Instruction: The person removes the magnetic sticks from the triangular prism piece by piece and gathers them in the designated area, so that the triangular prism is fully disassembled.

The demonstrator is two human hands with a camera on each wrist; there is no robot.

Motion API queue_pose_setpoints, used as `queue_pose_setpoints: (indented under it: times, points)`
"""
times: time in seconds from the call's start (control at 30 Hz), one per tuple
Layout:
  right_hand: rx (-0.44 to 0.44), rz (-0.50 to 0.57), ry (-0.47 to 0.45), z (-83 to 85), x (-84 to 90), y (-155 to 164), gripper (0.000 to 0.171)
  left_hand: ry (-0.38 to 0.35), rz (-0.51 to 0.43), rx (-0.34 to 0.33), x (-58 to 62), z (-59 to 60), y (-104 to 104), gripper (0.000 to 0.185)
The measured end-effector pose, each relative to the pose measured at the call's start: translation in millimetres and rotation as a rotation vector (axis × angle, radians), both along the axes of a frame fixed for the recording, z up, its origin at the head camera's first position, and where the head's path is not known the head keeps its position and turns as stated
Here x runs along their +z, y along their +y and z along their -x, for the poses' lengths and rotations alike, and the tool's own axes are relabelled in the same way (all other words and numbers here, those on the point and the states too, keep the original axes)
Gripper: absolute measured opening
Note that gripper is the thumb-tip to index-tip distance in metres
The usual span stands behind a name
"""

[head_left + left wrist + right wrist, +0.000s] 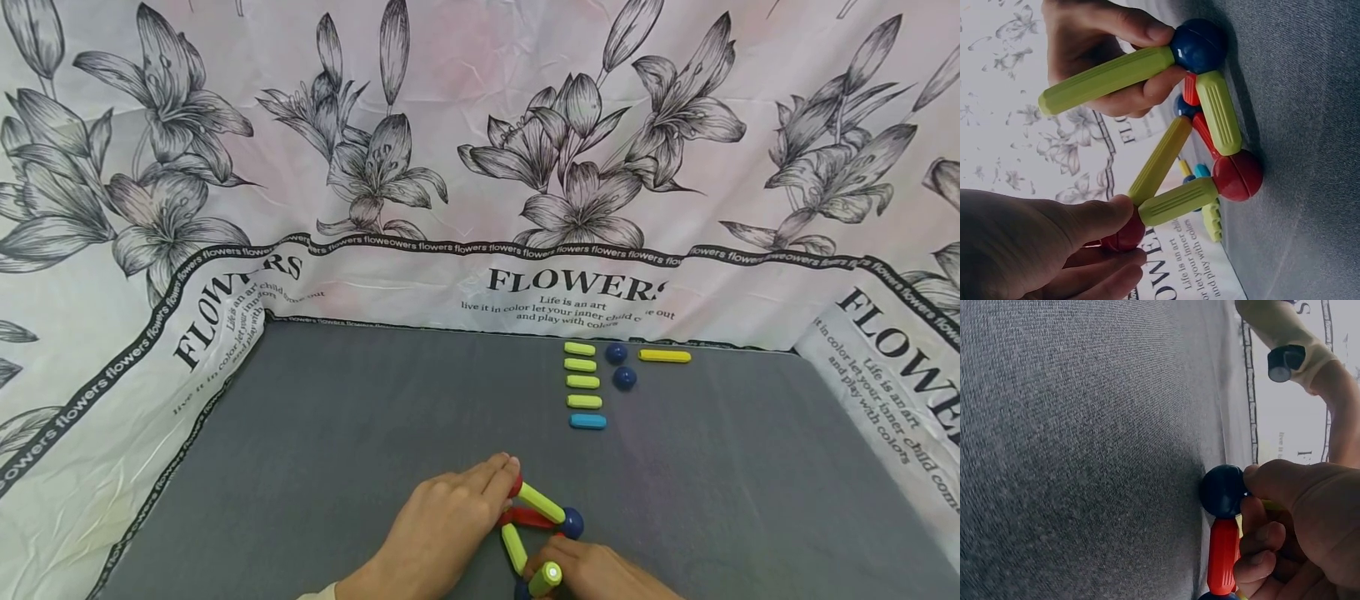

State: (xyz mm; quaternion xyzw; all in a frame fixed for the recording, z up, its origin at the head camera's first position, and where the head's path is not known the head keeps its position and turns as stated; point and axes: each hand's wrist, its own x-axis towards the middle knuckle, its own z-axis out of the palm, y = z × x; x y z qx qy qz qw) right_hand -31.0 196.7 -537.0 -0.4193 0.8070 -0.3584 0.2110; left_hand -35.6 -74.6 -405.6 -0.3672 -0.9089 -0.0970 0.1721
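A: At the near edge of the grey felt mat (pixel 375 400), what do the hands have?

B: A small frame of yellow-green plastic rods, red rods and glossy balls (pixel 536 521). The left hand (pixel 442 521) pinches a red ball at one corner (pixel 1124 234) between thumb and curled fingers. The right hand (pixel 592 575) grips a yellow-green plastic rod (pixel 1107 78) that stands up from a dark blue ball (pixel 1197 45), fingers wrapped round it

A: And the frame itself?

B: It rests on the mat between the two hands; another red ball (pixel 1238 175) touches the felt

A: Any box or tray holding spare pieces?

B: None that I can see; the spares lie loose on the mat, well apart from the hands: four short yellow-green bars in a column (pixel 581 375), a short light blue bar (pixel 587 422) below them, two dark blue balls (pixel 620 365) just beside, and a long yellow bar (pixel 664 356) to the right

A: Behind the mat?

B: A white cloth printed with grey lilies and the word FLOWERS (pixel 480 167)
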Motion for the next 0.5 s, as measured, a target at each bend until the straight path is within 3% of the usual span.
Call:
queue_pose_setpoints:
  times: [0.1, 0.33, 0.4, 0.5]
  points:
    - [-0.008, 0.005, 0.008, -2.6, 8.9, -3.2, 0.030, 0.006, -0.009, -0.003, 0.8, -1.0, -0.3, 0.041]
    - [-0.053, -0.025, -0.021, -4.2, -10.3, 2.2, 0.035, 0.038, -0.010, -0.008, 0.9, -4.4, -0.4, 0.041]
    - [-0.065, -0.020, -0.027, -6.4, -5.3, 0.0, 0.034, 0.037, -0.005, -0.011, 1.4, -5.1, -0.5, 0.042]
    - [-0.074, -0.012, -0.041, -9.6, 18.5, -8.0, 0.033, 0.031, -0.002, -0.012, 2.0, -5.7, -0.8, 0.042]
